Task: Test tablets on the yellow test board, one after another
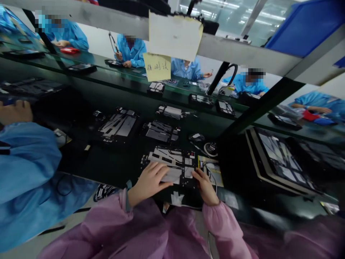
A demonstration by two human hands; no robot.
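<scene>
An opened tablet (167, 158) lies in front of me on the dark green bench, its silver battery panels, black strips and circuit parts showing. Across its left front part rests my left hand (151, 180), fingers stretched out flat and nothing gripped. My right hand (205, 185) holds the tablet's right front edge, thumb on top near a small silver panel; its fingertips underneath are partly hidden. Beyond the tablet are another opened tablet (161, 131), a silver-backed one (120, 124) to the left, and a smaller assembly (170, 112).
A mouse (196, 137) and a coiled cable (210, 149) lie right of centre. Stacked tablets in trays (283, 158) stand at right. A co-worker's blue sleeve (27, 154) and hand (16, 112) are at left. A shelf (113, 77) crosses behind, with paper notes (175, 34) hanging above.
</scene>
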